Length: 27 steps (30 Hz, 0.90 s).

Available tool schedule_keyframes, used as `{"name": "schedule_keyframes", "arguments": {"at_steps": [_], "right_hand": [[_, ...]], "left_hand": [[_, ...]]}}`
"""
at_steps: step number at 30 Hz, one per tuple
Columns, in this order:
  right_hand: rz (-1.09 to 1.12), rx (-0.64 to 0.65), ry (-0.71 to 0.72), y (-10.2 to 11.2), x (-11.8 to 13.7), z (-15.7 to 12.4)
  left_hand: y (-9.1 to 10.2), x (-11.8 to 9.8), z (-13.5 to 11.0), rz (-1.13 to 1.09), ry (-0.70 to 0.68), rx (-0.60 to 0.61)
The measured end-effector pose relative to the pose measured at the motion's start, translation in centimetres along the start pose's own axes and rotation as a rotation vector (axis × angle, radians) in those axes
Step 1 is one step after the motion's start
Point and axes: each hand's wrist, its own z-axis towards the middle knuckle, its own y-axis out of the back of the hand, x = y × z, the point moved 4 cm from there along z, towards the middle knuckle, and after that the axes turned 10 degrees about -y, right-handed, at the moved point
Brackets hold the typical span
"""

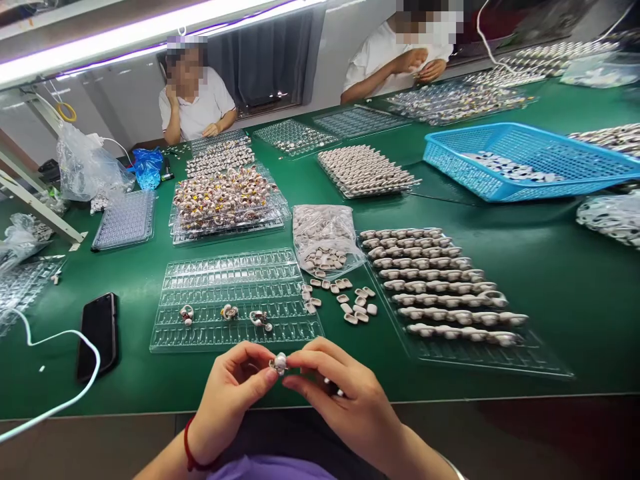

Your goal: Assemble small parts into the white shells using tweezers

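My left hand (227,397) and my right hand (345,397) meet at the table's near edge, both pinching one small silvery part (279,363) between fingertips. The right hand also seems to keep another small piece under its curled fingers. Just beyond them lies a clear compartment tray (200,280) with three assembled parts (227,312) in one row. Several loose pale shells (345,300) lie to the tray's right, below a clear bag (324,237) of the same shells.
A clear tray (530,357) with rows of pale shells lies at right, a blue basket (530,160) behind it. A black phone (99,333) and white cable (60,400) are at left. More filled trays (227,200) cover the green table (575,280). Two people sit across.
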Motion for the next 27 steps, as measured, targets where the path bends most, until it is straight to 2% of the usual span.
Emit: {"name": "schedule_keyframes", "arguments": {"at_steps": [5,11,16,23,27], "right_hand": [[-0.031,0.059,0.05,-0.3,0.4,0.2],[-0.055,0.038,0.006,-0.9,0.2,0.2],[-0.044,-0.005,-0.08,-1.5,0.0,0.2],[-0.101,-0.048,0.048,-1.3,0.0,0.0],[-0.103,-0.021,0.094,-1.2,0.0,0.1]], "left_hand": [[-0.2,-0.9,-0.1,0.177,-0.095,0.065],[-0.4,-1.7,0.0,0.374,-0.187,0.027],[-0.6,-1.9,-0.1,0.403,-0.198,0.015],[-0.6,-1.9,-0.3,0.38,-0.178,0.009],[-0.6,-1.9,-0.3,0.384,-0.171,0.008]]}}
